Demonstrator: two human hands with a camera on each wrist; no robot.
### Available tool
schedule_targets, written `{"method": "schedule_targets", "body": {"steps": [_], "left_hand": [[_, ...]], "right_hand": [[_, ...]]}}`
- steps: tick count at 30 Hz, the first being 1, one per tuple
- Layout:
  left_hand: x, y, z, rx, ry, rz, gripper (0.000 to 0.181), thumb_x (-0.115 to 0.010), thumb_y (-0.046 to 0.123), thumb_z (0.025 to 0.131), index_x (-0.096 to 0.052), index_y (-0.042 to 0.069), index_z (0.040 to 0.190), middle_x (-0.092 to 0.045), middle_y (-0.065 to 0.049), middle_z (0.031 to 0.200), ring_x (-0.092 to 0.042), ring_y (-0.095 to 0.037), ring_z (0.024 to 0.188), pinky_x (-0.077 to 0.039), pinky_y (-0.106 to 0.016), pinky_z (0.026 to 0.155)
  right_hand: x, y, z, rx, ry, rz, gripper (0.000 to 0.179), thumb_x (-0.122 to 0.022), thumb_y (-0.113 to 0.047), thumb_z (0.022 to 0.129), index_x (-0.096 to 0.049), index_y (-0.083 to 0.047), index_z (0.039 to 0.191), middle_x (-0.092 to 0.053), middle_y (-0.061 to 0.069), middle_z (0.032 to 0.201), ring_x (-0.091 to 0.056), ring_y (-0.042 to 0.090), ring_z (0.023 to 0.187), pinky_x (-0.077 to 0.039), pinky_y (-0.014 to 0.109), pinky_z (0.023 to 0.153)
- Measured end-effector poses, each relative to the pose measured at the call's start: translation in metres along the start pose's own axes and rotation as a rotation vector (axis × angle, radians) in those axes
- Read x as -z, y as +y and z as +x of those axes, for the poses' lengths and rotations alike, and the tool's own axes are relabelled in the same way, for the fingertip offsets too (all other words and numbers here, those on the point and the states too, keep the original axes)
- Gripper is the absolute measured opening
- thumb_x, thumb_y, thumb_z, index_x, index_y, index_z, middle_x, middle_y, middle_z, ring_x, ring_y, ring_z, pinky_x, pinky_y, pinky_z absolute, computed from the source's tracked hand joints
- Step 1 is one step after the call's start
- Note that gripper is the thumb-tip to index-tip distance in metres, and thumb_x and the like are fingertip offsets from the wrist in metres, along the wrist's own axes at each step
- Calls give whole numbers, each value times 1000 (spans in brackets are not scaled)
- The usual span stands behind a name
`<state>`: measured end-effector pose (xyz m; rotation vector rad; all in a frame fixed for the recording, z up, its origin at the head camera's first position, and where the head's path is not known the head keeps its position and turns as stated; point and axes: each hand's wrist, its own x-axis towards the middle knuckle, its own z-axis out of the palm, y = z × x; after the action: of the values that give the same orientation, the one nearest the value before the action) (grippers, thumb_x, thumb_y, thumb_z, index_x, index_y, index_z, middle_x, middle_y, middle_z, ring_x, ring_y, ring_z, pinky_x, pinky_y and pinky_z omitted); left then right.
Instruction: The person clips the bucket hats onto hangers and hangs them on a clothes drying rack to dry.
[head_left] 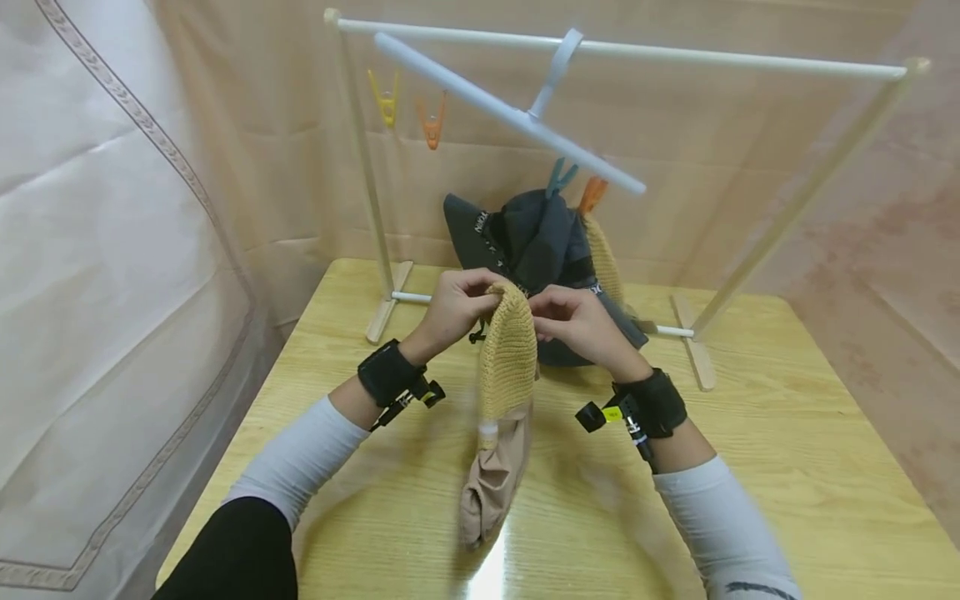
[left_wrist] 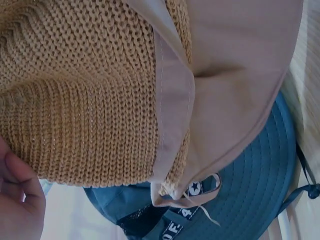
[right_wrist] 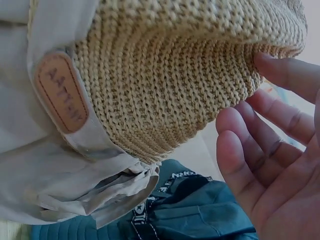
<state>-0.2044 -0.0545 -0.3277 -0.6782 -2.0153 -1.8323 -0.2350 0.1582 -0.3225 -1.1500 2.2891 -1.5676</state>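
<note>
A knitted tan sun hat (head_left: 508, 358) with a beige cloth brim (head_left: 495, 483) hangs folded between my hands, crown up. My left hand (head_left: 467, 300) pinches the top of its crown. On the crown's other side, my right hand (head_left: 573, 321) holds the knit edge between thumb and fingers. The right wrist view shows a brown label (right_wrist: 62, 92) on the hat's band and a gathered cloth bow (right_wrist: 115, 185). Behind it hangs a dark teal bucket hat (head_left: 543, 237) with a lettered band, partly hidden by my hands. A teal clothespin (head_left: 558, 177) grips its top.
A rack (head_left: 622, 52) with a white top bar stands at the table's back. From it hangs a tilted pale hanger (head_left: 510, 112). Yellow (head_left: 386, 100) and orange clothespins (head_left: 432, 123) hang at the left; another orange clothespin (head_left: 592, 194) grips a knitted tan piece (head_left: 603, 258).
</note>
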Motion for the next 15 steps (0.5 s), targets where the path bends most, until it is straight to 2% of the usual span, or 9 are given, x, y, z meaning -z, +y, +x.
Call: {"method": "schedule_targets", "body": {"steps": [3,6,12,15], "left_hand": [[5,1,0,-5,39,26,11,-61,-10,85,-69,-14,92,-63,9,72,-53,-2,57,-45,-23,51],[10,2,0,-19,58,37,11,-61,-10,85,-69,-14,92,-62,8,72,-53,-2,58,-45,-22,52],[10,1,6,-52,107,80,11,-62,-10,86,-68,-13,94,-65,-14,79,-54,0,64,-46,-17,60],[11,1,8,-60,135,97,11,-62,-10,87,-68,-13,96,-64,-19,84,-54,0,68,-45,-16,63]], "right_hand": [[-4,-1,8,18,15,-1,15,-65,-3,91,-71,2,104,-63,-3,84,-60,13,66,-53,27,62],[-6,-2,13,26,36,-8,15,-66,-1,90,-71,3,104,-64,0,87,-60,13,64,-53,26,61],[-8,-5,20,10,79,-49,18,-64,-1,92,-70,4,108,-63,12,98,-61,13,68,-53,26,62],[-10,-9,23,7,98,-69,20,-63,-3,92,-69,3,110,-61,14,101,-61,9,70,-53,25,63]]}}
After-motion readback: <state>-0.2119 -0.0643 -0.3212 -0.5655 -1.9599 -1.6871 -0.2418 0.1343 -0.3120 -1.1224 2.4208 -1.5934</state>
